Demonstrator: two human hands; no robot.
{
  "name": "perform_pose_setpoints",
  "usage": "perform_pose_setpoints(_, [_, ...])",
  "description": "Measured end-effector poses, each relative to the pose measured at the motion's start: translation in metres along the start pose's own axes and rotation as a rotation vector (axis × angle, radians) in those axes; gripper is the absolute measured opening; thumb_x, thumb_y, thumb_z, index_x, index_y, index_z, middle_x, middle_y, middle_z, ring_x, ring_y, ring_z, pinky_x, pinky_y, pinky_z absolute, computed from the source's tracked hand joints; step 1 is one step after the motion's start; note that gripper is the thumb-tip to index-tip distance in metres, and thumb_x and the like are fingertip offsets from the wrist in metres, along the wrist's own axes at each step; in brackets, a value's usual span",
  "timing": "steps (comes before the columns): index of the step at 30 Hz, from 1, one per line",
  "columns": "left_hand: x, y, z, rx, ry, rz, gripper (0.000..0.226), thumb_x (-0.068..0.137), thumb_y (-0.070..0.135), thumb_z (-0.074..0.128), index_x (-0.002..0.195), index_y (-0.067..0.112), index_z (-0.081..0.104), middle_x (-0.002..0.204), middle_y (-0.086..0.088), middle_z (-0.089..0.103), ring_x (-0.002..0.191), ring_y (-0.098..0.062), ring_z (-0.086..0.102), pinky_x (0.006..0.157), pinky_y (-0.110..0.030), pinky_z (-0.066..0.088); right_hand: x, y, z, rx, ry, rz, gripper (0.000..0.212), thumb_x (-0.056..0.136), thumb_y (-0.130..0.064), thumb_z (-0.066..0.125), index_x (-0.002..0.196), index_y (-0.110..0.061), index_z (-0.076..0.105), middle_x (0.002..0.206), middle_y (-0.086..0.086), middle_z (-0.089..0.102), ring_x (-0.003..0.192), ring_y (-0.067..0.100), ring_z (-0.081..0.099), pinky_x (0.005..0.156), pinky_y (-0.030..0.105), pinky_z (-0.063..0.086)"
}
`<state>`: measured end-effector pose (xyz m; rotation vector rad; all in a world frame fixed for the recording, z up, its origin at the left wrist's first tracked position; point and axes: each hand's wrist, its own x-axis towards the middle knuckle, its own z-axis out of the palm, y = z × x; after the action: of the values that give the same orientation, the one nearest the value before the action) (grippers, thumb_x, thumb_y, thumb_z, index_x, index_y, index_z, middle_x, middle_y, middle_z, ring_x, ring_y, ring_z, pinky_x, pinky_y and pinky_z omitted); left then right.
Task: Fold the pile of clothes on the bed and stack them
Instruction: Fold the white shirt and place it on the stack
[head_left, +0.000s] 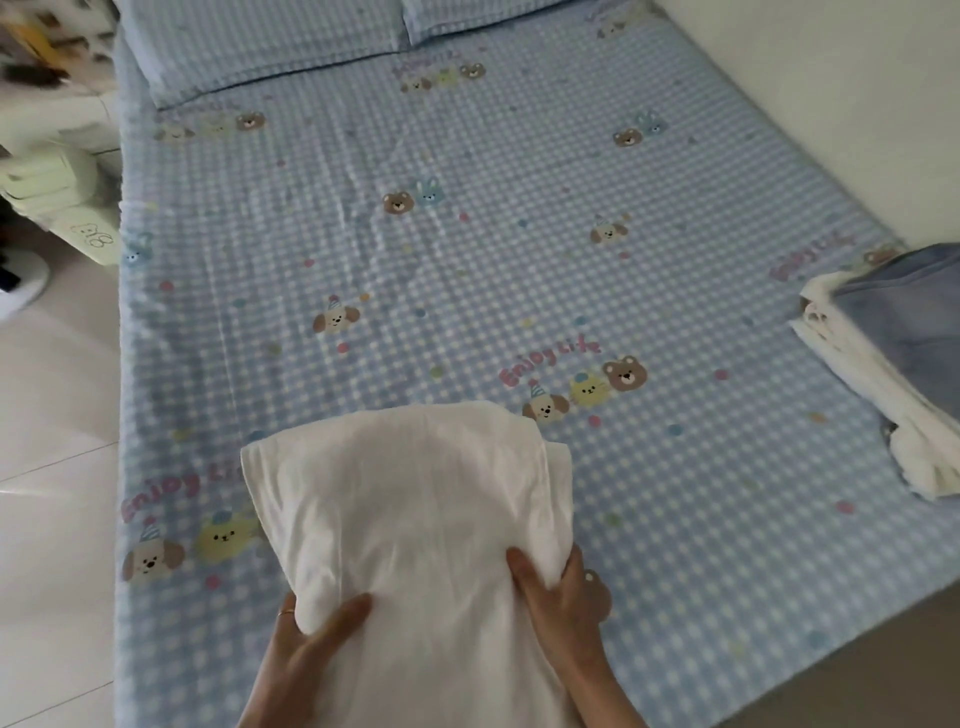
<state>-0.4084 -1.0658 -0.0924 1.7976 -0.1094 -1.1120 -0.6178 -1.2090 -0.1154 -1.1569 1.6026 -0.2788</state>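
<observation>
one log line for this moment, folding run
step: folding | left hand + right hand: gripping folded white cloth garment | stack: bed's right edge

home bedroom, bed (519, 260) in blue checked cartoon-bear sheet, pillows (260, 47), tiled floor (52, 415)

White garment (415, 519) on blue-checked, animal-printed bedsheet (467, 260); blue cloth (904, 322) beyond.

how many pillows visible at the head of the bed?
2. One pillow lies at the top left of the bed, the other pillow beside it at top centre, cut off by the frame edge. More could lie out of view.
</observation>
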Motion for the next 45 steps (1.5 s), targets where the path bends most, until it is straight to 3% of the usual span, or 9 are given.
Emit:
perform_pose_setpoints(5, [-0.013, 0.032, 0.092, -0.025, -0.008, 0.079, 0.060, 0.062, 0.023, 0.086, 0.112, 0.026, 0.052, 0.106, 0.000, 0.065, 0.093, -0.013, 0.063, 0.068, -0.027, 0.050, 0.027, -0.021, -0.092, 0.050, 0.021, -0.045, 0.071, 0.076, -0.055, 0.068, 0.133, -0.021, 0.041, 0.130, 0.008, 0.058, 0.122, 0.029, 0.052, 0.100, 0.038, 0.041])
perform_pose_setpoints(10, [-0.020, 0.055, 0.227, -0.058, -0.001, 0.104, 0.066, 0.066, 0.025, 0.086, 0.119, 0.027, 0.046, 0.104, 0.019, 0.057, 0.085, 0.006, 0.057, 0.061, -0.013, 0.044, 0.088, -0.038, -0.214, 0.048, 0.045, -0.091, 0.053, 0.076, -0.055, 0.069, 0.115, -0.029, 0.044, 0.119, 0.004, 0.061, 0.115, 0.026, 0.055, 0.088, 0.031, 0.041])
perform_pose_setpoints(14, [-0.016, 0.068, 0.347, -0.075, -0.032, 0.094, 0.041, 0.073, 0.017, 0.078, 0.106, 0.025, 0.055, 0.101, 0.010, 0.066, 0.078, 0.001, 0.065, 0.057, -0.016, 0.048, 0.149, -0.047, -0.318, 0.020, 0.070, -0.135, 0.054, 0.074, -0.057, 0.068, 0.114, -0.032, 0.041, 0.114, -0.005, 0.057, 0.109, 0.018, 0.055, 0.088, 0.029, 0.040])
perform_pose_setpoints(18, [-0.011, 0.077, 0.458, -0.101, -0.084, 0.081, 0.061, 0.065, 0.034, 0.081, 0.118, 0.030, 0.051, 0.103, 0.013, 0.066, 0.087, -0.001, 0.063, 0.063, -0.019, 0.047, 0.212, -0.050, -0.412, -0.027, 0.123, -0.163, 0.074, 0.075, -0.057, 0.069, 0.132, -0.021, 0.040, 0.124, -0.005, 0.052, 0.118, 0.018, 0.051, 0.098, 0.032, 0.039])
perform_pose_setpoints(23, [0.006, 0.070, 0.559, -0.126, -0.110, 0.041, 0.058, 0.061, 0.034, 0.082, 0.112, 0.025, 0.056, 0.093, 0.010, 0.072, 0.081, -0.003, 0.068, 0.059, -0.018, 0.051, 0.284, -0.052, -0.486, -0.066, 0.090, -0.207, 0.059, 0.073, -0.053, 0.072, 0.120, -0.031, 0.043, 0.113, -0.012, 0.054, 0.106, 0.010, 0.052, 0.093, 0.029, 0.040])
perform_pose_setpoints(27, [0.027, 0.046, 0.599, -0.147, -0.013, -0.033, 0.040, 0.071, 0.020, 0.079, 0.106, 0.020, 0.058, 0.090, 0.007, 0.071, 0.079, -0.005, 0.066, 0.060, -0.020, 0.048, 0.337, -0.043, -0.499, -0.113, 0.004, -0.194, 0.048, 0.075, -0.048, 0.073, 0.110, -0.029, 0.045, 0.112, -0.008, 0.060, 0.100, 0.012, 0.057, 0.084, 0.028, 0.043])
perform_pose_setpoints(31, [0.050, 0.015, 0.610, -0.106, 0.089, -0.081, 0.050, 0.072, 0.016, 0.080, 0.115, 0.010, 0.057, 0.106, -0.007, 0.065, 0.085, -0.012, 0.062, 0.067, -0.025, 0.047, 0.378, -0.015, -0.482, -0.191, -0.068, -0.156, 0.060, 0.077, -0.048, 0.072, 0.123, -0.020, 0.045, 0.119, -0.002, 0.059, 0.113, 0.020, 0.056, 0.094, 0.034, 0.044])
perform_pose_setpoints(36, [0.071, -0.010, 0.616, -0.018, 0.150, -0.096, 0.076, 0.054, 0.045, 0.082, 0.118, 0.018, 0.050, 0.106, 0.008, 0.057, 0.090, -0.003, 0.058, 0.073, -0.026, 0.045, 0.409, 0.016, -0.465, -0.227, -0.051, -0.090, 0.067, 0.076, -0.052, 0.070, 0.128, -0.018, 0.045, 0.127, 0.005, 0.059, 0.116, 0.024, 0.055, 0.093, 0.031, 0.041])
perform_pose_setpoints(45, [0.086, -0.022, 0.625, 0.040, 0.186, -0.151, 0.094, 0.048, 0.051, 0.080, 0.127, 0.017, 0.042, 0.116, 0.002, 0.054, 0.101, -0.014, 0.056, 0.084, -0.028, 0.043, 0.427, 0.026, -0.449, -0.360, 0.037, -0.118, 0.082, 0.079, -0.049, 0.069, 0.141, -0.006, 0.035, 0.143, 0.015, 0.046, 0.132, 0.031, 0.043, 0.109, 0.036, 0.032])
